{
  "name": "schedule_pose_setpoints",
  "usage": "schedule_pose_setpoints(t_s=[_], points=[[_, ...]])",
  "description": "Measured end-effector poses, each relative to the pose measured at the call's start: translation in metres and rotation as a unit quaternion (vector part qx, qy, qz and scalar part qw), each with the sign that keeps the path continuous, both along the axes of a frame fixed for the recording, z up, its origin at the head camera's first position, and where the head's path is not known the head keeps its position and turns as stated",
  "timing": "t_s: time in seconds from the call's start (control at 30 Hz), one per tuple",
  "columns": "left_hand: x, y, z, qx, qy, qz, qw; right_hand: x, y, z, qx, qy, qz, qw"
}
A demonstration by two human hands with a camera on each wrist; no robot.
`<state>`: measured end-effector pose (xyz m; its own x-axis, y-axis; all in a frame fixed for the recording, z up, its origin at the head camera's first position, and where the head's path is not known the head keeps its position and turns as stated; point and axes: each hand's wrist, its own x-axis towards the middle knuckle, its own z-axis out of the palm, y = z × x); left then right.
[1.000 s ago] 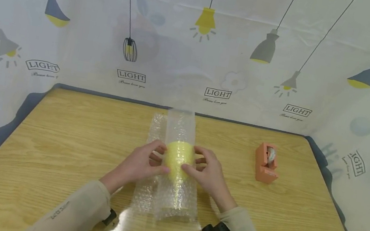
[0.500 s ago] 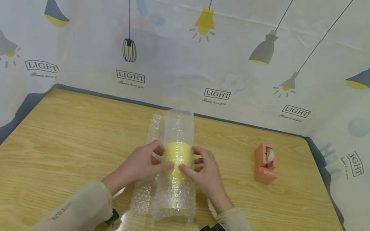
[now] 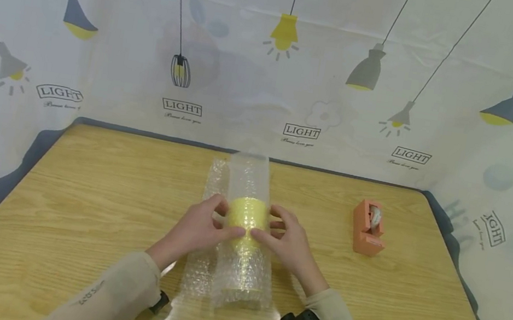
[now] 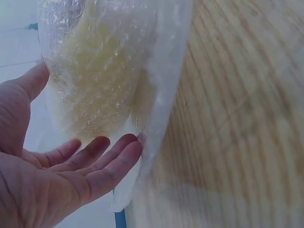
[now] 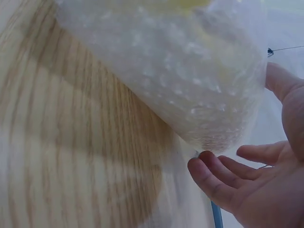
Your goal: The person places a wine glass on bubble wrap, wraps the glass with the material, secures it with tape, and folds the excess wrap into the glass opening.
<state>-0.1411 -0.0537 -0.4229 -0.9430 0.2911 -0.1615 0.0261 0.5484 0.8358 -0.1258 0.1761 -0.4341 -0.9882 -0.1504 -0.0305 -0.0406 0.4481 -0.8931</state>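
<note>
A yellow goblet-shaped thing (image 3: 247, 213), wide at its far end and narrowing toward a base nearer me, lies on its side wrapped in clear bubble wrap (image 3: 248, 174). From the left, my left hand (image 3: 196, 228) holds the roll at its wide part, thumb on top and fingers curved down the side. My right hand (image 3: 292, 247) grips it likewise from the right, and the two thumb tips lie close together over the yellow. In the left wrist view, the left fingertips (image 4: 134, 146) reach the lower side of the wrap. The right fingers (image 5: 213, 178) curve beside its end in the right wrist view.
A loose flap of bubble wrap (image 3: 198, 278) spreads on the wooden table (image 3: 109, 177) left of the roll. An orange tape dispenser (image 3: 366, 243) with a tape roll stands to the right. A lamp-printed cloth (image 3: 242, 86) hangs behind the table.
My left thumb has slid right across the top of the wrap, closer to the right thumb. The roll and the tape dispenser stay in place.
</note>
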Motion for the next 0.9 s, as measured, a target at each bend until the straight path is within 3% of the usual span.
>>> schedule_pose_setpoints(t_s=[0.23,0.43,0.9], points=[[-0.001,0.0019,0.0007,-0.02,-0.014,0.004,0.9997,-0.0006,0.0031,-0.0034,0.003,-0.034,0.022,0.9992],[-0.0015,0.0018,0.0013,-0.04,-0.012,0.002,0.9991,-0.0003,0.0035,-0.002,0.015,-0.031,0.029,0.999],[-0.0029,0.0006,-0.0009,-0.028,-0.017,0.001,0.9995,-0.0014,0.0073,-0.001,0.033,-0.027,0.039,0.9983]])
